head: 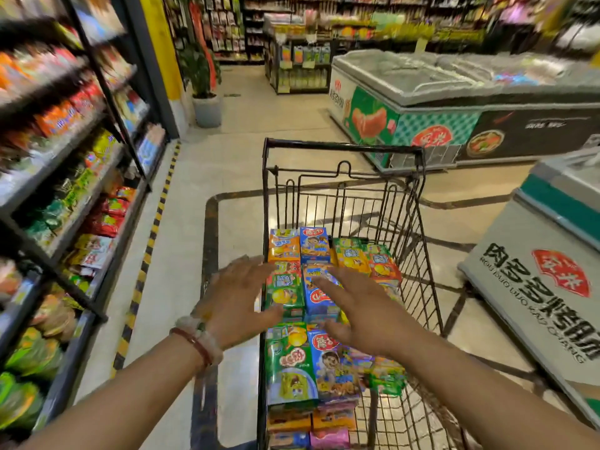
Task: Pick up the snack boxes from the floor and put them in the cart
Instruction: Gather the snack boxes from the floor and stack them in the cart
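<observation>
A black wire shopping cart (pixel 344 147) stands in the aisle in front of me. Several colourful snack boxes (pixel 311 245) lie stacked flat inside it, green, blue, orange and red. My left hand (pixel 240 303) hovers over the cart's left rim with fingers spread and holds nothing; bracelets sit on its wrist. My right hand (pixel 357 310) hovers above the blue box in the middle of the cart, fingers straight and empty. No box is visible on the floor.
Shelves of packaged snacks (pixel 65 177) line the left side. Chest freezers (pixel 454 102) stand at the right and another freezer (pixel 545 280) is close to the cart's right side. A potted plant (pixel 204 92) stands by a yellow pillar ahead.
</observation>
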Motion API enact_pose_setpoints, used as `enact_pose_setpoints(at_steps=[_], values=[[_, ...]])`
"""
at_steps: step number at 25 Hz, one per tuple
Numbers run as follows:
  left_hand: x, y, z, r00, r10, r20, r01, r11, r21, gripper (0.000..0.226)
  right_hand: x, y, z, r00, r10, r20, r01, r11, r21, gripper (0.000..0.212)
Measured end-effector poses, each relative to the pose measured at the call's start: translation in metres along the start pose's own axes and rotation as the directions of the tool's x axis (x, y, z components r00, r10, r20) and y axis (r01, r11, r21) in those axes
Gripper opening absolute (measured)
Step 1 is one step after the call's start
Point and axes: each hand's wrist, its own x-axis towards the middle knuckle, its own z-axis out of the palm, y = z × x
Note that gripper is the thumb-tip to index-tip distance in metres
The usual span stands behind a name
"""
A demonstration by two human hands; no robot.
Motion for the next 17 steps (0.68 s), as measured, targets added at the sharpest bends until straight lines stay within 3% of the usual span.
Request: enact_pose_setpoints(at_steps=[6,11,15,17], values=[[-0.065,0.0,-0.064,0.99,-0.066,-0.122,0.083,0.986,0.142,0.104,-0.003,-0.039,-0.058,0.978,-0.143,-0.155,0.119,0.981,-0.154,0.063],[-0.13,0.021,-0.084,0.961,-0.218,-0.168,0.247,0.952,0.179,0.112,-0.02,-0.054,-0.078,0.965,-0.232,-0.118,0.224,0.971,-0.08,0.079],[-0.185,0.051,-0.081,0.904,-0.355,-0.238,0.397,0.903,0.164,0.104,-0.042,-0.063,-0.091,0.925,-0.364,-0.11,0.361,0.931,-0.049,0.103],[-0.214,0.064,-0.077,0.868,-0.427,-0.253,0.469,0.872,0.137,0.111,-0.055,-0.072,-0.09,0.904,-0.424,-0.061,0.423,0.906,-0.034,0.11]])
